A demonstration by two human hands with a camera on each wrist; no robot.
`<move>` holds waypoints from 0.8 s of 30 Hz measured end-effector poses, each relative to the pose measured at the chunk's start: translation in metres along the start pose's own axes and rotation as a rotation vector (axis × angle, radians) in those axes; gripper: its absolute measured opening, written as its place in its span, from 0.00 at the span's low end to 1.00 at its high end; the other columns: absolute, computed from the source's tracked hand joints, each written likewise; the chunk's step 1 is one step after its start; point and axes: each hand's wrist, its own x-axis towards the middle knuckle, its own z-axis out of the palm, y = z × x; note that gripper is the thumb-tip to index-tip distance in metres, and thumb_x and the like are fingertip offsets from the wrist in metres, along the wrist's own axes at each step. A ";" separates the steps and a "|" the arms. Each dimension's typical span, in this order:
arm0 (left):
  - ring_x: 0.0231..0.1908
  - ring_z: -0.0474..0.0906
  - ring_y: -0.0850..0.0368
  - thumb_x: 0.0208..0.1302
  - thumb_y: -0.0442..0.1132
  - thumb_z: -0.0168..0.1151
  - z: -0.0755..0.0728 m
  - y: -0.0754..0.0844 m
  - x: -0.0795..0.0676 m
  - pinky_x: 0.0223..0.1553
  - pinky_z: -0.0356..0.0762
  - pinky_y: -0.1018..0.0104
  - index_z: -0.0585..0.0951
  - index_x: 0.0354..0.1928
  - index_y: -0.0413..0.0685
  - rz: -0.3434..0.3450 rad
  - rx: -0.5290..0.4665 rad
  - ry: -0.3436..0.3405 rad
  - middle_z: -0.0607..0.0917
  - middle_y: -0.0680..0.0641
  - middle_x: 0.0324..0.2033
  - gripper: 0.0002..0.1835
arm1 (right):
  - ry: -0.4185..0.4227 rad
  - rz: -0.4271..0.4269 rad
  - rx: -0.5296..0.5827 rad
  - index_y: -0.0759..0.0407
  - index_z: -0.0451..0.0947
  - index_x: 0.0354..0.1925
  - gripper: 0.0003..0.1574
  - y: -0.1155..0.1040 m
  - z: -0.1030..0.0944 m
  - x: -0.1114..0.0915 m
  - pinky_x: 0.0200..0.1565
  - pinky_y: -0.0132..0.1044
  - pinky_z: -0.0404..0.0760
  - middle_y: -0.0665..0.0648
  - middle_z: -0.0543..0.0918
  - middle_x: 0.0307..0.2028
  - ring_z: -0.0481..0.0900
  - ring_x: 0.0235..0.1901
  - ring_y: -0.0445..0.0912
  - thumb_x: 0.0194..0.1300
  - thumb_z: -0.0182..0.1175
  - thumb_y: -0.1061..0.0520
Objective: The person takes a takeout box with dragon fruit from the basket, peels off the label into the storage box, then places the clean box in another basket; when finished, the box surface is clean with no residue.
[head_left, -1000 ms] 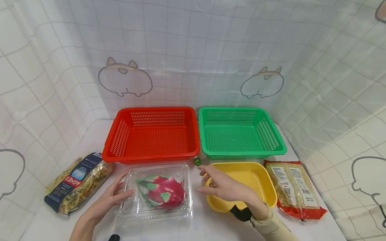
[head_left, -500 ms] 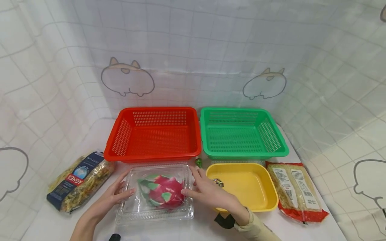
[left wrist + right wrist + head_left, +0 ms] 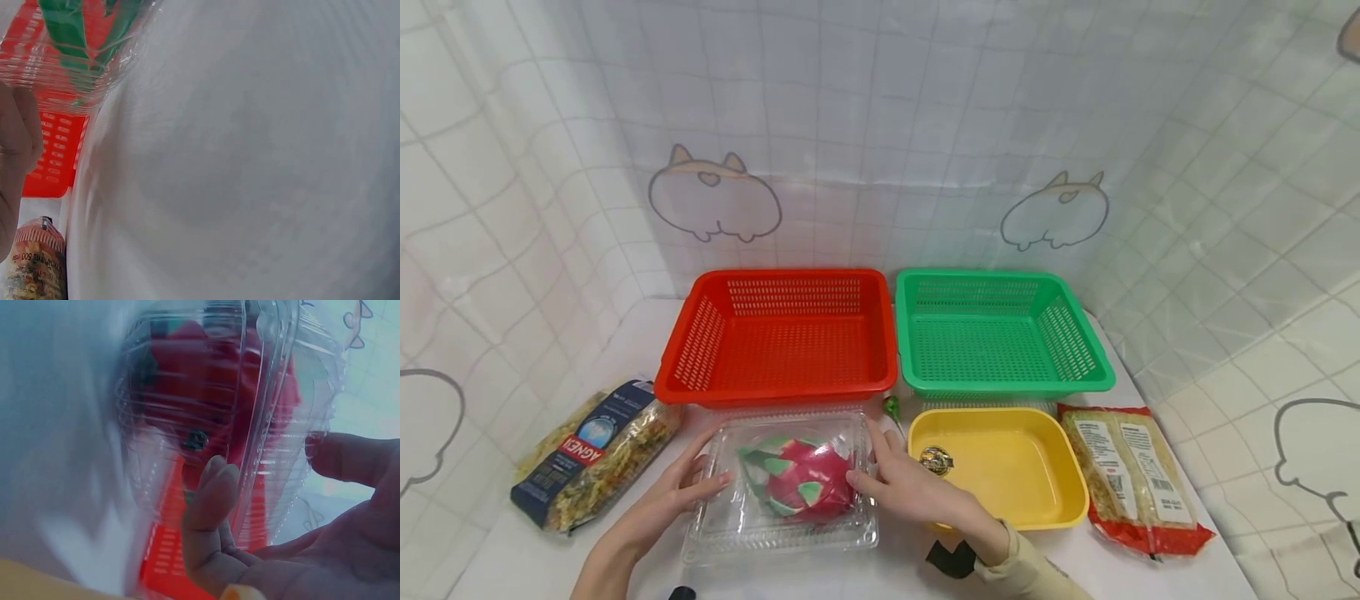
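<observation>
Clear plastic makes up the lidded box (image 3: 775, 542) that, in the head view, sits between the two hands near the front of the white table (image 3: 790, 585), a pink-and-green dragon fruit (image 3: 820, 483) showing inside it. The left hand (image 3: 672, 497) grips the box's left side, thumb over the lid; the right hand (image 3: 910, 482) grips its right side the same way. Behind stand a red basket (image 3: 775, 394) and a green basket (image 3: 1011, 387); to the right is a yellow tray (image 3: 1007, 475) with a small round patterned object (image 3: 936, 460) near its left wall. A bag of pasta (image 3: 587, 454) lies at left, a red-edged packet (image 3: 1131, 475) at right.

The left wrist view catches the box's ridged edge, green leaf shapes behind it, and only part of the hand; that view alone cannot show how the fingers close.

In the right wrist view, curled fingers press one side of the box and the thumb the other, with its seam between them.
</observation>
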 end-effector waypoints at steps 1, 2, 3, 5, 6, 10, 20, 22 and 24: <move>0.71 0.53 0.26 0.69 0.52 0.57 0.000 0.000 0.000 0.51 0.77 0.44 0.38 0.80 0.62 0.003 -0.001 0.000 0.51 0.27 0.75 0.48 | 0.000 0.006 -0.002 0.53 0.35 0.80 0.55 0.000 0.001 0.000 0.63 0.54 0.73 0.66 0.63 0.65 0.73 0.61 0.55 0.73 0.52 0.35; 0.71 0.54 0.26 0.69 0.52 0.57 0.000 0.000 0.000 0.51 0.77 0.45 0.38 0.80 0.62 0.004 -0.002 0.002 0.52 0.27 0.75 0.48 | -0.001 0.013 0.000 0.53 0.35 0.80 0.54 -0.001 0.002 0.000 0.65 0.55 0.71 0.68 0.61 0.67 0.70 0.65 0.56 0.73 0.51 0.35; 0.70 0.55 0.27 0.70 0.51 0.57 0.000 0.000 0.000 0.51 0.77 0.46 0.38 0.80 0.61 0.010 0.001 0.002 0.52 0.27 0.74 0.48 | -0.001 0.016 0.005 0.53 0.34 0.80 0.54 -0.001 0.002 0.000 0.65 0.56 0.70 0.69 0.60 0.68 0.69 0.66 0.57 0.74 0.51 0.35; 0.70 0.57 0.28 0.69 0.50 0.58 0.000 0.001 0.000 0.51 0.77 0.48 0.39 0.80 0.60 0.017 0.005 0.004 0.53 0.27 0.74 0.48 | -0.001 0.023 0.009 0.52 0.34 0.80 0.53 -0.001 0.003 0.000 0.66 0.57 0.68 0.69 0.58 0.70 0.66 0.68 0.58 0.74 0.50 0.36; 0.69 0.58 0.29 0.69 0.50 0.58 0.000 0.001 0.000 0.51 0.77 0.49 0.40 0.80 0.60 0.018 0.008 0.005 0.54 0.27 0.74 0.48 | -0.002 0.027 0.014 0.51 0.33 0.80 0.53 -0.001 0.003 0.000 0.67 0.57 0.67 0.70 0.57 0.70 0.65 0.69 0.58 0.75 0.49 0.36; 0.70 0.52 0.26 0.70 0.51 0.58 -0.002 0.003 -0.002 0.53 0.76 0.44 0.39 0.80 0.60 0.019 0.030 -0.003 0.50 0.27 0.74 0.48 | -0.007 0.031 0.034 0.48 0.31 0.80 0.52 -0.001 0.005 0.000 0.65 0.57 0.69 0.71 0.55 0.71 0.67 0.67 0.59 0.75 0.48 0.36; 0.47 0.78 0.52 0.71 0.44 0.59 0.000 0.005 -0.004 0.43 0.79 0.64 0.48 0.80 0.52 0.120 0.054 0.053 0.66 0.39 0.52 0.42 | -0.008 0.008 0.098 0.44 0.32 0.80 0.49 -0.003 0.006 -0.001 0.68 0.63 0.61 0.69 0.50 0.76 0.52 0.75 0.60 0.76 0.49 0.40; 0.47 0.78 0.55 0.71 0.44 0.59 0.000 0.006 -0.004 0.43 0.80 0.64 0.49 0.80 0.52 0.113 0.047 0.064 0.67 0.39 0.53 0.42 | -0.009 0.011 0.100 0.45 0.32 0.80 0.49 -0.003 0.005 0.000 0.68 0.63 0.61 0.70 0.49 0.76 0.51 0.75 0.60 0.76 0.49 0.40; 0.48 0.78 0.55 0.72 0.44 0.58 0.000 0.006 -0.004 0.43 0.80 0.64 0.48 0.80 0.52 0.118 0.041 0.062 0.67 0.37 0.57 0.42 | -0.012 0.007 0.105 0.45 0.32 0.80 0.49 -0.002 0.005 0.000 0.69 0.63 0.60 0.68 0.50 0.77 0.50 0.76 0.60 0.76 0.49 0.41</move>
